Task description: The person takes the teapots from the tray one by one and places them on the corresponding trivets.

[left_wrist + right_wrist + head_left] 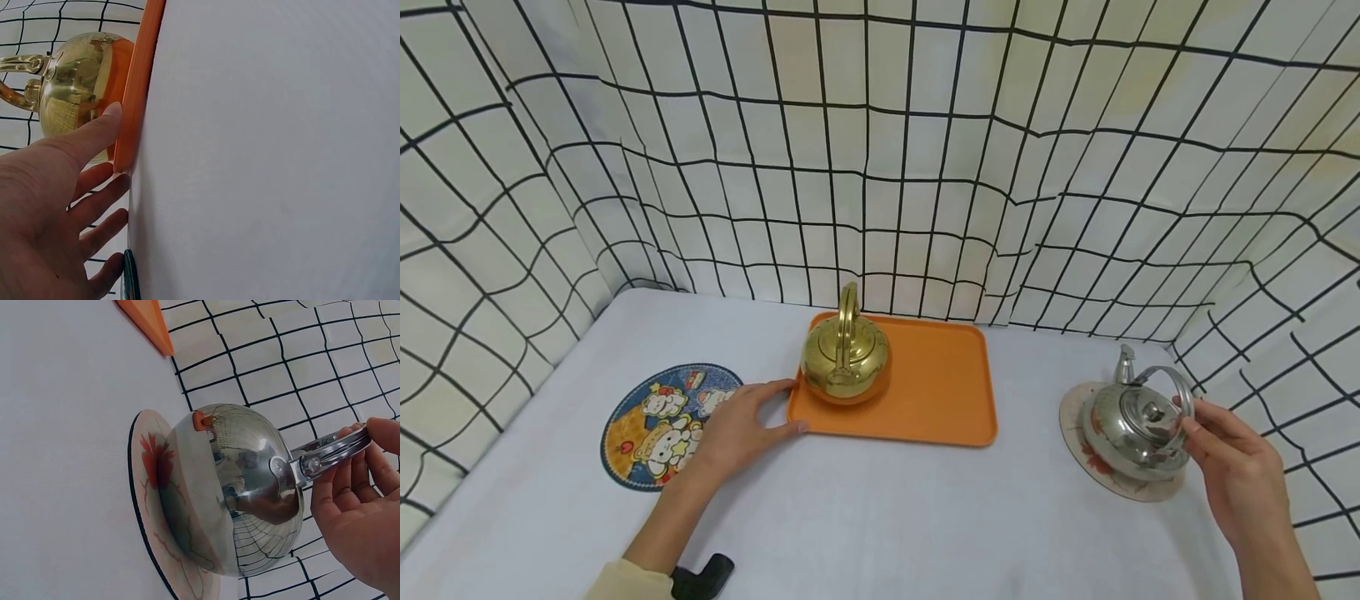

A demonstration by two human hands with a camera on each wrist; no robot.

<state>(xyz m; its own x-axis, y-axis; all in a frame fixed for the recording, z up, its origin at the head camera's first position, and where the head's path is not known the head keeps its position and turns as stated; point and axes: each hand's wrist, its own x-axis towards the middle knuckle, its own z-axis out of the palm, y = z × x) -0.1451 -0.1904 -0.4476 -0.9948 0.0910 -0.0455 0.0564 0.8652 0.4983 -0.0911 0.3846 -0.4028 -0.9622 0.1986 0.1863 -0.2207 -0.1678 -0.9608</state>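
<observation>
One silver kettle (1116,435), handle (331,455) clamped between the curled fingers and thumb of the right hand (1243,468), spout pointing away from those fingers; beneath, a pale round mat (1072,421) with red floral pattern. One orange tray (940,383), its near corner touched by the left hand (739,435), whose fingers are spread apart; one gold kettle (868,360) standing on the tray, just beyond these fingertips. One round blue cartoon mat (655,442), partly behind the left hand, beside its fingers; white-covered table (925,517) below both hands.
</observation>
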